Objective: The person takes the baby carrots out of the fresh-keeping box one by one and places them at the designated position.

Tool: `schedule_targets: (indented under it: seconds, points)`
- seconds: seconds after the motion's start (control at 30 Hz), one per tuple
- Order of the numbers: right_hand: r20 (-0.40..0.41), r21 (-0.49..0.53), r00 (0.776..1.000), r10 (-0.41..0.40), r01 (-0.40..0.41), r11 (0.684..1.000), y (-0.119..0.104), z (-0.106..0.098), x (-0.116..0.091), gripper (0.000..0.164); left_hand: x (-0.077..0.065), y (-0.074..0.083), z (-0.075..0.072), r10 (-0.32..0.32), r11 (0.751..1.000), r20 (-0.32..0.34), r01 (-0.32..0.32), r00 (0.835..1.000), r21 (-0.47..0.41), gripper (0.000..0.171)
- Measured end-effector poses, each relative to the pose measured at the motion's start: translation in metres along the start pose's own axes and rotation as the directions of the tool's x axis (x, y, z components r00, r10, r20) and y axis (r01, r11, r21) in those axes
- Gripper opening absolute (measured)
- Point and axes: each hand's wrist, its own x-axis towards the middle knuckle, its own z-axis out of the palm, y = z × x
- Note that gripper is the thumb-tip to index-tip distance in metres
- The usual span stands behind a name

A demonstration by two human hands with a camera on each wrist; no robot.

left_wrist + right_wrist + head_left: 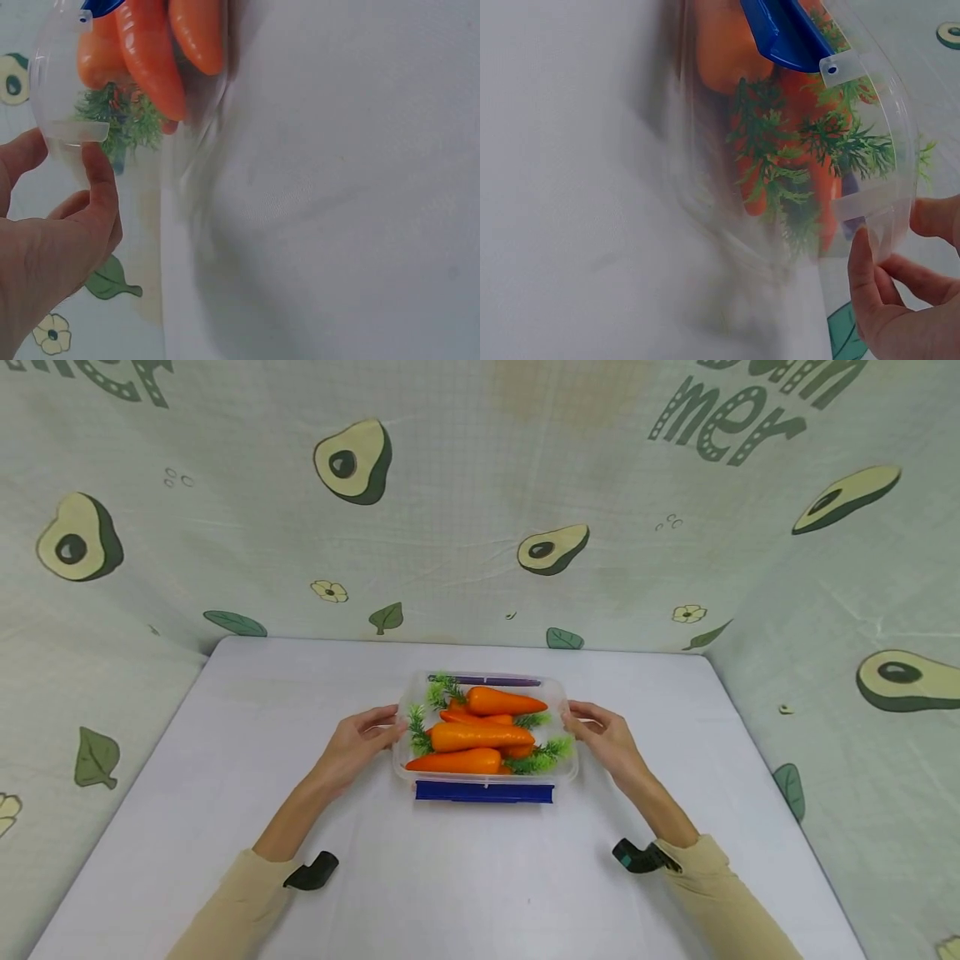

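A clear plastic food container [572, 767] holds several orange carrots [480, 737] with green leafy tops [542, 757]. At its front side a blue clip latch [484, 792] hangs outward, and a darker one [487, 680] shows along the far side. My left hand [360, 743] pinches the left end of the container between thumb and fingers, by the end tab [81, 133] in the left wrist view. At the opposite end, my right hand [607, 742] grips the rim the same way, with its thumb outside [934, 217]. Some carrots are partly hidden under others.
A white table [480, 877] lies under the container, and its far edge meets a cloth backdrop [450, 527] printed with avocados and leaves. Black straps [313, 871] sit at both wrists, beside beige sleeves [243, 902].
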Motion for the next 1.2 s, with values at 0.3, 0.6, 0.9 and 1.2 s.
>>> schedule_targets:
  seconds: [0.3, 0.6, 0.9, 1.2]
  points:
    - [0.03, -0.018, 0.999, -0.016, 0.016, 1.0, -0.001, 0.007, -0.007, 0.052, -0.016, -0.002, -0.007, -0.009, 1.0, -0.001, 0.009, 1.0, 0.016, 0.066]
    - [0.073, -0.168, 0.997, -0.037, 0.049, 0.985, -0.008, 0.003, -0.006, 0.057, -0.017, -0.001, -0.004, -0.012, 1.0, -0.03, 0.012, 0.999, -0.002, 0.064]
    - [0.08, -0.283, 0.98, -0.183, 0.198, 0.938, -0.026, 0.002, 0.001, 0.054, -0.006, 0.0, -0.002, 0.015, 1.0, -0.075, -0.016, 0.997, -0.011, 0.064]
    - [0.204, -0.33, 0.909, -0.363, 0.413, 0.849, -0.055, 0.014, 0.01, 0.049, 0.011, -0.002, -0.002, 0.004, 1.0, -0.07, -0.004, 0.998, -0.011, 0.063]
